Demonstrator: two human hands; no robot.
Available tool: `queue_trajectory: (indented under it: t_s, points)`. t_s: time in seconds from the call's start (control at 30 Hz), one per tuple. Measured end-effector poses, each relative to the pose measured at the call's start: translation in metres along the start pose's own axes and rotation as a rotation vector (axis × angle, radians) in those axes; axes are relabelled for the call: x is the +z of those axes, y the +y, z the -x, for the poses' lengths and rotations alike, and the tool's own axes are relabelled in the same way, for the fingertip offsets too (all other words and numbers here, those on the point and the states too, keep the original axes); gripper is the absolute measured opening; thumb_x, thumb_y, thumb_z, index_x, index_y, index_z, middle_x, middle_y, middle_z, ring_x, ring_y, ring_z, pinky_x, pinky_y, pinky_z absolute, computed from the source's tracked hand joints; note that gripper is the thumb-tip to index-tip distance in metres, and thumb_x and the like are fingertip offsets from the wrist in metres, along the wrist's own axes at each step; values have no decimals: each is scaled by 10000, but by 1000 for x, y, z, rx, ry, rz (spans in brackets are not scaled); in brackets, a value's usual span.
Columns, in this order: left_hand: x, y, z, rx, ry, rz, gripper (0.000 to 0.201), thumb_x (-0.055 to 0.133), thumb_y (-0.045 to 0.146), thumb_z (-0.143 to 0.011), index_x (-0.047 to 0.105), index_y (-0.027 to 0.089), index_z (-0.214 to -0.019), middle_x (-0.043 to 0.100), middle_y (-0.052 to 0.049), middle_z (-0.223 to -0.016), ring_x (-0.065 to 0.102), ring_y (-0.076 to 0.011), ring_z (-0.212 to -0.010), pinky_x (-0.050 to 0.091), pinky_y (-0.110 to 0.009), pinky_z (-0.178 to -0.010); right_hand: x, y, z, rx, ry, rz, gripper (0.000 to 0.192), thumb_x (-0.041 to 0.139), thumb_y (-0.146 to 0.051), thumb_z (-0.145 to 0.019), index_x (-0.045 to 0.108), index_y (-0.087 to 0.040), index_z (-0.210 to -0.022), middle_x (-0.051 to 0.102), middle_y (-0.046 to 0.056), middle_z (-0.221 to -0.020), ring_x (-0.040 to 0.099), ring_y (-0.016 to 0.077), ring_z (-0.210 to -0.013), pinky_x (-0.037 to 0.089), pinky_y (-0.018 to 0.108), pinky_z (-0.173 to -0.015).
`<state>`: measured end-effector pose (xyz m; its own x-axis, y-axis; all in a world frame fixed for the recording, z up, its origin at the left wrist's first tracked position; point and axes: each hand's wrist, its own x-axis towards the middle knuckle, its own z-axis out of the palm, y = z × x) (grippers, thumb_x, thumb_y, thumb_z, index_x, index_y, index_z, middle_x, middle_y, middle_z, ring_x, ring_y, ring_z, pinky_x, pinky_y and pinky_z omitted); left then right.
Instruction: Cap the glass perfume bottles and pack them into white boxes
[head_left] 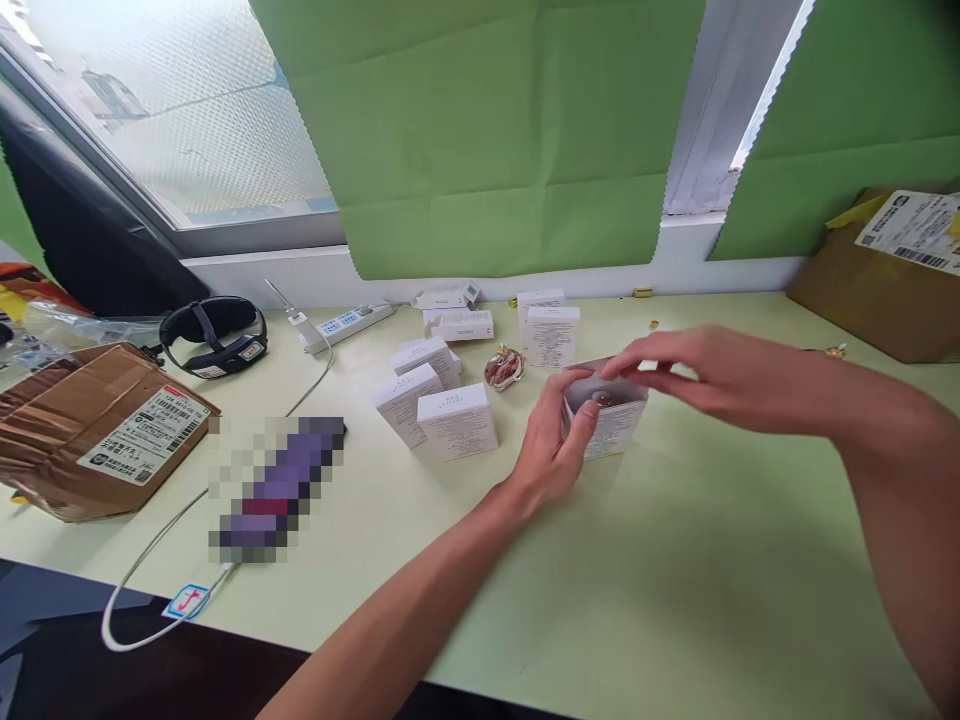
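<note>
An open-topped white box [611, 435] stands upright on the table with small printed text on its front. My left hand [551, 440] grips its left side, thumb at the near rim and fingers around the back. My right hand [697, 375] reaches over from the right, its bent fingertips close together at the far top edge of the same box. A brownish, shiny round thing [602, 398] shows inside, mostly hidden by the walls. Left of the box, a reddish glass ornament-like piece with a gold top [504, 368] lies on the table.
More white boxes stand to the left [457, 425] and behind [553, 335], with several lying flat [461, 325]. A pixelated phone-like object [281, 490] has a white cable. Also here are a power strip [352, 322], black headset [214, 335], brown parcel [97, 430] and cardboard box [885, 280].
</note>
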<state>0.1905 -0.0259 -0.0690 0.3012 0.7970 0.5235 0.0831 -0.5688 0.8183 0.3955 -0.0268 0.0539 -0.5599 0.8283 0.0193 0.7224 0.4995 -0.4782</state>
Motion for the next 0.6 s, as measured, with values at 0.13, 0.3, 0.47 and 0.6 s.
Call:
queue_trajectory:
  t_s: [0.13,0.3,0.47,0.6]
  points:
    - [-2,5,1,-82,19,68,359,354,414,-1036,492,243,-1321,598,-75,-1325,566,-241,-1156,450,-384,-983,-14,27,7,194,123,-80,405,596,-595,-885,675,-378,-1217,713,22,-1202,657,304,-1054,508,387,-801]
    - [-1,2,1,-113,9,209,380,331,424,-1024,513,267,-1318,590,-53,-1350,542,-258,-1218,425,-410,-1025,-5,52,1,199,-179,-322,380,618,-584,-883,651,-372,-1196,683,23,-1048,616,256,-987,482,384,-859]
    - [0,-2,0,-176,5,336,393,302,419,-1026,530,273,-1310,593,-51,-1352,559,-268,-1202,424,-427,-1014,6,51,-9,174,-260,-443,265,634,-568,-879,671,-322,-969,619,6,-931,568,223,-922,438,356,-861]
    - [1,2,0,-213,16,338,359,364,430,-1022,511,288,-1317,601,-45,-1315,566,-252,-1170,425,-419,-1008,10,50,-12,170,-307,-491,266,671,-550,-859,680,-334,-1016,620,7,-956,536,213,-888,430,351,-847]
